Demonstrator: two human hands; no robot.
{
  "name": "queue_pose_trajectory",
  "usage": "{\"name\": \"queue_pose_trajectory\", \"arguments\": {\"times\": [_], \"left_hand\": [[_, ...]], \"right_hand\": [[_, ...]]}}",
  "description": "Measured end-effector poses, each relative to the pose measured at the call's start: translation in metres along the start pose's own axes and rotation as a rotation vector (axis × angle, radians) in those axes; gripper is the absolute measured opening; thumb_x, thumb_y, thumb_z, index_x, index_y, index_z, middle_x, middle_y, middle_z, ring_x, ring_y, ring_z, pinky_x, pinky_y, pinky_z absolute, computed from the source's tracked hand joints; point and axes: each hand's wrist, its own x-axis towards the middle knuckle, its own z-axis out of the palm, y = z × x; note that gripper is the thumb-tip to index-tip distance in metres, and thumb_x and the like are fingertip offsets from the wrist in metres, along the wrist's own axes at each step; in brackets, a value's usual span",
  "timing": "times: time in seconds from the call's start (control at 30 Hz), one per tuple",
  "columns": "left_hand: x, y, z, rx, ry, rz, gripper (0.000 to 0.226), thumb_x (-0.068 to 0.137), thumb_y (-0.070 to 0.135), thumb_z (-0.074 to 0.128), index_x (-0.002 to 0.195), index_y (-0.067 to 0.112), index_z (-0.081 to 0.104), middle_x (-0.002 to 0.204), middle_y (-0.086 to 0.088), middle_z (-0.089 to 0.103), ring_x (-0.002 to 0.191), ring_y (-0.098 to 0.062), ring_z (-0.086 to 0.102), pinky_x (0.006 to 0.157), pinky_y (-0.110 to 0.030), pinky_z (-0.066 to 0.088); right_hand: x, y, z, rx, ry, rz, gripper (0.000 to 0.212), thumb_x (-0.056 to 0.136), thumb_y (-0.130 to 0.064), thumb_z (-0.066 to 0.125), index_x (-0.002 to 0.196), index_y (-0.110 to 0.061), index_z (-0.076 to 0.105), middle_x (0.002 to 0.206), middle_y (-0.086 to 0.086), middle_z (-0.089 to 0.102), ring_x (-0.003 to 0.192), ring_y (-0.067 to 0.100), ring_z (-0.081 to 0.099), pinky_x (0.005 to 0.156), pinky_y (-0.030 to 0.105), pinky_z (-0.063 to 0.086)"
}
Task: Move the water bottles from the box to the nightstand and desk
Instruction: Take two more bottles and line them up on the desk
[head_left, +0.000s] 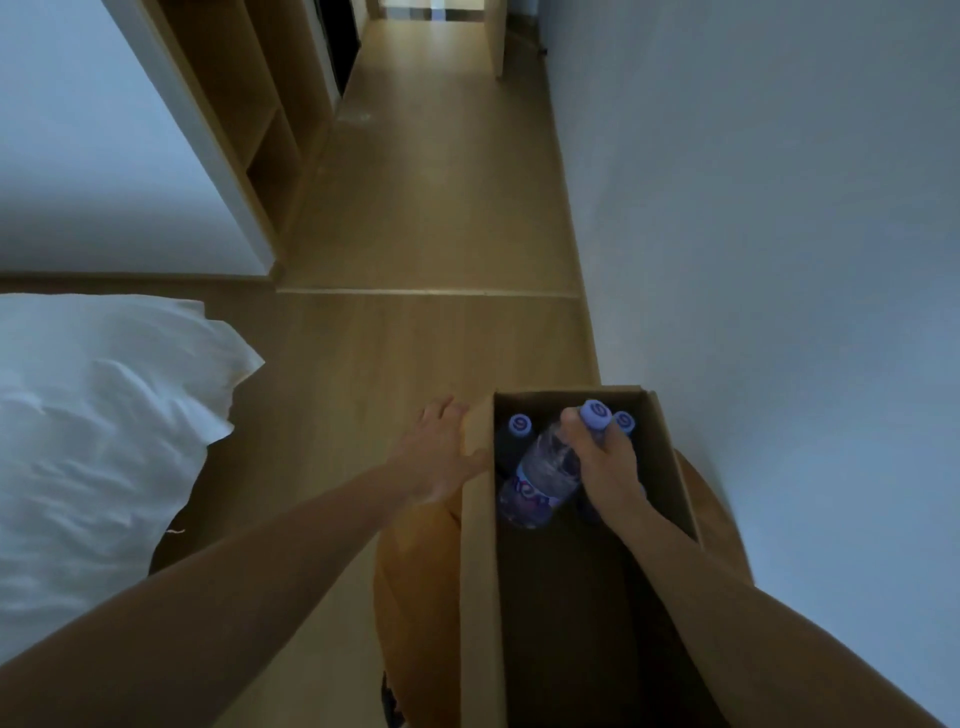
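- Forearms reach forward from the near edge of view. The box (480, 571) runs lengthwise away between them, and its near half is dark with no bottles showing.
- Round wooden surface (415, 582) carries the box and shows beyond its left and right walls.
- Left grip (441, 452) rests on the top edge of the box's left wall near the far-left corner. Its fingers are fairly straight and wrapped round nothing, and I judge it to be steadying the box.
- Right grip (605, 457) is clamped round the neck of a bottle (545, 473), just under its cap (595, 414), at the far end of the box.
- That bottle's long axis is tilted, with the cap high toward the far wall and the base low toward the near-left. Its body sits below the rim.
- Two more caps stand in the far corners, one at far-left (520, 423) and one at far-right (625, 420) just behind the right grip.
- Lifting calls for a pull up along the neck, keeping off the far and right walls.
- Open room lies upward and leftward, over the floor (415, 234) between box and pillow (104, 415). A wall (779, 208) stands close on the right.
- I cannot tell nightstand or desk from this view.
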Motion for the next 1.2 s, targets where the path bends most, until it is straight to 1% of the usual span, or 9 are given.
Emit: {"name": "queue_pose_trajectory", "arguments": {"times": [0.17, 0.3, 0.37, 0.43, 0.53, 0.63, 0.9, 1.03, 1.2], "left_hand": [[-0.013, 0.037, -0.032, -0.211, -0.021, 0.077, 0.075, 0.095, 0.047, 0.062, 0.155, 0.016, 0.032, 0.160, -0.006, 0.031, 0.145, -0.023, 0.034, 0.113, -0.031, 0.030], [-0.026, 0.063, -0.059, -0.553, -0.164, 0.126, 0.060, 0.096, 0.038, 0.064, 0.148, 0.018, 0.043, 0.135, 0.005, 0.051, 0.113, -0.003, 0.054, 0.078, -0.003, 0.042], [-0.029, 0.072, -0.065, -0.726, -0.236, 0.142, 0.032, 0.096, 0.034, 0.064, 0.127, 0.026, 0.058, 0.125, 0.011, 0.060, 0.097, 0.004, 0.057, 0.073, -0.009, 0.047], [-0.035, 0.080, -0.069, -0.831, -0.265, 0.141, 0.021, 0.097, 0.034, 0.063, 0.116, 0.024, 0.064, 0.119, 0.004, 0.067, 0.105, -0.009, 0.063, 0.091, -0.027, 0.052], [-0.035, 0.084, -0.061, -0.922, -0.323, 0.173, 0.045, 0.088, 0.038, 0.073, 0.123, 0.011, 0.065, 0.119, -0.011, 0.072, 0.112, -0.027, 0.069, 0.104, -0.048, 0.051], [-0.033, 0.086, -0.051, -1.023, -0.358, 0.176, 0.046, 0.075, 0.037, 0.074, 0.110, 0.007, 0.069, 0.104, -0.013, 0.075, 0.096, -0.028, 0.073, 0.094, -0.043, 0.057], [-0.024, 0.058, -0.015, -1.053, -0.437, 0.072, 0.059, 0.061, 0.046, 0.083, 0.106, 0.010, 0.069, 0.093, -0.012, 0.074, 0.082, -0.022, 0.071, 0.081, -0.034, 0.057], [-0.017, 0.042, 0.002, -1.055, -0.427, 0.004, 0.064, 0.065, 0.049, 0.086, 0.112, 0.011, 0.067, 0.099, -0.013, 0.074, 0.088, -0.025, 0.071, 0.088, -0.042, 0.054], [-0.016, 0.039, 0.013, -1.066, -0.380, -0.031, 0.062, 0.064, 0.050, 0.083, 0.108, 0.010, 0.066, 0.091, -0.010, 0.074, 0.082, -0.021, 0.071, 0.077, -0.035, 0.054]], "right_hand": [[0.003, -0.078, -0.017, 0.191, -0.044, -0.013, 0.018, 0.089, -0.032, 0.070, 0.081, -0.016, 0.067, 0.078, 0.004, 0.071, 0.078, 0.023, 0.070, 0.078, 0.037, 0.057], [-0.002, -0.123, -0.031, 0.354, -0.134, 0.012, 0.016, 0.092, -0.020, 0.066, 0.091, -0.004, 0.066, 0.071, 0.007, 0.069, 0.064, 0.018, 0.068, 0.058, 0.027, 0.056], [-0.003, -0.136, -0.031, 0.341, -0.145, -0.007, 0.017, 0.093, -0.021, 0.065, 0.094, -0.005, 0.066, 0.074, 0.008, 0.069, 0.065, 0.019, 0.067, 0.058, 0.027, 0.056], [-0.005, -0.148, -0.029, 0.320, -0.157, -0.023, 0.019, 0.094, -0.024, 0.064, 0.091, -0.005, 0.066, 0.075, 0.010, 0.069, 0.064, 0.020, 0.067, 0.060, 0.029, 0.055], [-0.006, -0.157, -0.023, 0.302, -0.162, -0.041, 0.025, 0.095, -0.028, 0.062, 0.085, -0.006, 0.066, 0.074, 0.011, 0.067, 0.062, 0.020, 0.066, 0.061, 0.029, 0.056], [-0.001, -0.156, -0.017, 0.276, -0.150, -0.014, 0.032, 0.094, -0.035, 0.063, 0.082, -0.007, 0.068, 0.079, 0.014, 0.069, 0.070, 0.024, 0.067, 0.074, 0.038, 0.057], [0.015, -0.077, -0.036, -0.242, -0.112, -0.012, 0.041, 0.098, -0.060, 0.039, 0.094, -0.027, 0.064, 0.106, -0.002, 0.069, 0.099, 0.017, 0.064, 0.092, 0.036, 0.050], [0.019, 0.006, -0.047, -0.986, -0.240, 0.105, 0.045, 0.090, -0.048, 0.061, 0.123, -0.018, 0.052, 0.123, 0.009, 0.055, 0.103, 0.020, 0.059, 0.090, 0.035, 0.049], [0.018, 0.058, -0.054, -1.138, -0.352, 0.184, 0.065, 0.086, -0.028, 0.069, 0.141, -0.018, 0.034, 0.139, 0.012, 0.041, 0.119, 0.031, 0.050, 0.097, 0.041, 0.048]]}}
